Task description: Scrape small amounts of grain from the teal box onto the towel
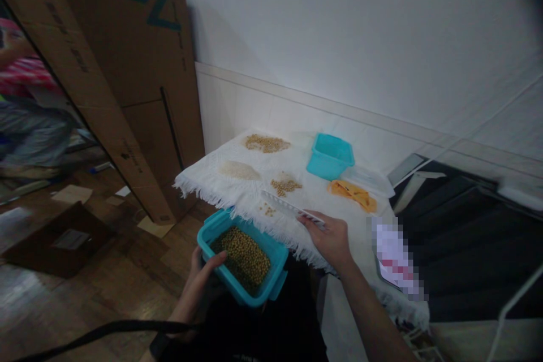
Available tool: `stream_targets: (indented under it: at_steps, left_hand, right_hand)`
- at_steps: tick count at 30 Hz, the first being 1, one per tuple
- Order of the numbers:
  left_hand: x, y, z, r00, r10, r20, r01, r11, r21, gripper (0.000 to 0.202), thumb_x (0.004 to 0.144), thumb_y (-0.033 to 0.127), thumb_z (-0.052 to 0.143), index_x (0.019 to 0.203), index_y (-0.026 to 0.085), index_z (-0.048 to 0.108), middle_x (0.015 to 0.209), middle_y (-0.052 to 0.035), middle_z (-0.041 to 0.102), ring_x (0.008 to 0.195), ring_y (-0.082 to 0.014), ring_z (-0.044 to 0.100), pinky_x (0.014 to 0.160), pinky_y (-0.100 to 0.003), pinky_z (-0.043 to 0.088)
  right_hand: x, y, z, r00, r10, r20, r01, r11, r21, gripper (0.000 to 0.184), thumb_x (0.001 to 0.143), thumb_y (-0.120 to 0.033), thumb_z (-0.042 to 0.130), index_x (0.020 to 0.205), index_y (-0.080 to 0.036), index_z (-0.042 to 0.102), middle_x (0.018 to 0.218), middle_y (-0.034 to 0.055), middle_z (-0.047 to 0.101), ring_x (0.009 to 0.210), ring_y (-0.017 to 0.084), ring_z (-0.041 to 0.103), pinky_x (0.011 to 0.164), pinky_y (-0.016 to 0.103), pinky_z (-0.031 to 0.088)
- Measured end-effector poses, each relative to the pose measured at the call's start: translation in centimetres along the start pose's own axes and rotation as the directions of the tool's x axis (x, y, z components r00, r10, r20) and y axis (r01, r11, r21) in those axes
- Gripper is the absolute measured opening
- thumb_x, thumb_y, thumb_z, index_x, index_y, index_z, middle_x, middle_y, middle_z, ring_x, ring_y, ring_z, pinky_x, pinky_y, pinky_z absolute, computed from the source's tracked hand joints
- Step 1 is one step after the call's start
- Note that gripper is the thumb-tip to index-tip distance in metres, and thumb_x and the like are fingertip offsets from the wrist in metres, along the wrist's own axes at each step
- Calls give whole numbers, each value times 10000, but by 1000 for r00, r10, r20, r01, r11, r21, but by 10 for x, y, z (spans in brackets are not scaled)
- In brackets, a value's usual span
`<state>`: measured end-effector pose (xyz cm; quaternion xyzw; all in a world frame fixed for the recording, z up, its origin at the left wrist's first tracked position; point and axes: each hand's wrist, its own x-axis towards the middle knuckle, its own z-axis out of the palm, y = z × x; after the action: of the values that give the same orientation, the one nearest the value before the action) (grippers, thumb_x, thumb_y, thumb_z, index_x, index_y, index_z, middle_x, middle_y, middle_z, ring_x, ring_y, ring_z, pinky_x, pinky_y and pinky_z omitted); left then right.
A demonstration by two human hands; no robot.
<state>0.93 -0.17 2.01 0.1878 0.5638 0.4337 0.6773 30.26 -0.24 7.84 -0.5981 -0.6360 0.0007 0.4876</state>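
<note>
While your left hand (198,277) grips: the thumb hooks over the rim of the turquoise, rectangular plastic container (278,264), your other fingers hidden behind its wall; this hold likely keeps the open side up.
Container in hand: over your lap, by the near edge of the white, fringed counter cloth (206,176), level enough, it seems, for the small, round, yellowish beans (248,257) to stay inside.
Right hand (331,241): your thumb and fingers pinch the right end of a narrow, white, ridged strip (292,208), probably leaving its length free; whether it touches the cloth, I cannot tell.
Piles: a few loose tan beans (268,211) lie just on the strip's near side, a small tan clump (286,185) beyond it; a wide tan heap (267,143) sits far left, apart from a pale, fine-grained heap (240,169), perhaps against mixing.
Second turquoise plastic container (321,167): upright at far right, presumably clear of your wrists, a crumpled orange cloth (354,194) just nearer.
</note>
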Motion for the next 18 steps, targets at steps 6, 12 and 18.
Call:
stream_targets:
  at_steps: [6,12,18]
  left_hand:
    - [-1,0,0,1000,14,-18,-14,1000,-6,803,688,476,886,1375,380,481,1359,-114,656,1112,-404,746,837,-566,645]
    - [-1,-2,-2,999,-19,35,20,1000,-15,788,734,401,882,1408,395,471,1366,-101,657,1116,-361,746,876,-545,637]
    - [-5,1,2,999,-15,29,15,1000,-5,723,751,372,864,1362,378,477,1297,-100,666,1045,-347,751,833,-538,641]
  right_hand:
    - [-8,-2,-5,999,-43,-15,43,999,-11,211,935,-380,705,907,-250,869,862,38,843,742,238,822,708,302,669]
    - [-12,-6,-6,998,-67,-12,66,998,-17,241,959,-407,686,901,-265,871,858,30,841,743,236,825,722,294,675]
    - [-11,-14,-7,991,-131,-4,131,991,-21,209,961,-379,704,908,-263,869,861,20,840,723,228,823,709,275,672]
